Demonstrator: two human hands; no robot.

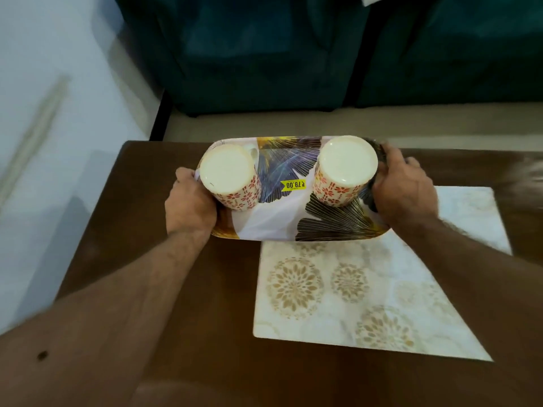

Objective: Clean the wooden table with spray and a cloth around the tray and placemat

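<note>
Dark teal upholstery [264, 54] fills the background, with a pale floor [44, 113] seen at the left and a beige strip of floor between the seating and the near furniture. Below it, the wooden table [188, 289] takes up the lower half of the view, its brown top glossy and its far left corner visible.

A long patterned tray [282, 210] — printed with dark fan-shaped leaves on white, purple and yellow — is gripped at both short ends over the far part of the table. Whether it is lifted or resting on the wood cannot be told. The left hand [188, 204] is closed around the tray's left end, fingers curled over the rim. The right hand [402, 189] is wrapped around the right end, with the fingers bent over the far edge. Both forearms are bare.

Two mugs stand upside down on the tray, cream bases upward and red floral patterns on their sides: the left mug [227, 171] beside the left hand, the right mug [346, 165] beside the right hand. A yellow price sticker [293, 185] is seen on the tray between them.

A pale placemat [352, 289] with gold floral medallions lies flat on the table, on the right side and nearer the viewer; its far edge is overlapped by the tray's near rim. The picture's edges are blurred.
</note>
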